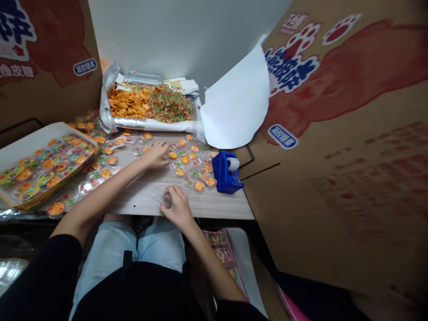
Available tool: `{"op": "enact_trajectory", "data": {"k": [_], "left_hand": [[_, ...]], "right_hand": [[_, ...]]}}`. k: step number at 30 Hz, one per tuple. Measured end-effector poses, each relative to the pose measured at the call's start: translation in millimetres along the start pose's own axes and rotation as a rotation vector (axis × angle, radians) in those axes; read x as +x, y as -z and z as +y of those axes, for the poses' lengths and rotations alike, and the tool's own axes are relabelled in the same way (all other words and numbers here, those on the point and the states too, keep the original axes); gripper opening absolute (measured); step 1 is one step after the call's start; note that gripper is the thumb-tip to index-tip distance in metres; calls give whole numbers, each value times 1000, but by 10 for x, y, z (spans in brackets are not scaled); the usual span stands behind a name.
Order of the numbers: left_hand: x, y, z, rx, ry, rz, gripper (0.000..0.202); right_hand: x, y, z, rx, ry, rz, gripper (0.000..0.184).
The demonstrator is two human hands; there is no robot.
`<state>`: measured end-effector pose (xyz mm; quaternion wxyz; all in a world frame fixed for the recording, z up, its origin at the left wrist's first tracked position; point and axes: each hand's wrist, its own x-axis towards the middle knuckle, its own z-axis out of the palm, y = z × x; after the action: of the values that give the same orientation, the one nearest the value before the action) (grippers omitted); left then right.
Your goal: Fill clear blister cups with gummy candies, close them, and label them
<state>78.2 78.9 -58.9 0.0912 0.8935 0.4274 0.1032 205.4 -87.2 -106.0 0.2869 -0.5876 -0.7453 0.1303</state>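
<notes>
A clear plastic piece (166,201) sits in my curled right hand (178,207), by the surface's near edge; my left hand (156,155) lies beside candy packs (185,159), its grip unclear to me. I'd call this picking up; next calls for a light, steady hold.

Packs (185,159) on table (220,208), tape dispenser (221,171) right
</notes>
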Motion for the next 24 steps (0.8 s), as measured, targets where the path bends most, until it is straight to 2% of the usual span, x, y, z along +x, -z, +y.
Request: {"op": "enact_trajectory", "data": {"k": [2,6,9,13,16,20,24], "left_hand": [[114,-82,33,83,32,-31,55],[89,-167,-27,149,124,20,45],[107,-145,-92,165,135,39,53],[266,-70,-179,178,147,-7,67],[323,-38,-226,186,173,-33,63],[164,-108,-103,166,83,-46,50],[-257,-249,139,96,-18,14,50]], "right_hand": [[-27,98,88,18,-41,91,23],[1,249,214,70,-18,226,25],[19,283,220,113,4,251,26],[6,239,179,163,4,241,28],[-12,212,179,204,13,253,28],[7,290,213,233,14,308,28],[74,414,282,231,18,350,27]]}}
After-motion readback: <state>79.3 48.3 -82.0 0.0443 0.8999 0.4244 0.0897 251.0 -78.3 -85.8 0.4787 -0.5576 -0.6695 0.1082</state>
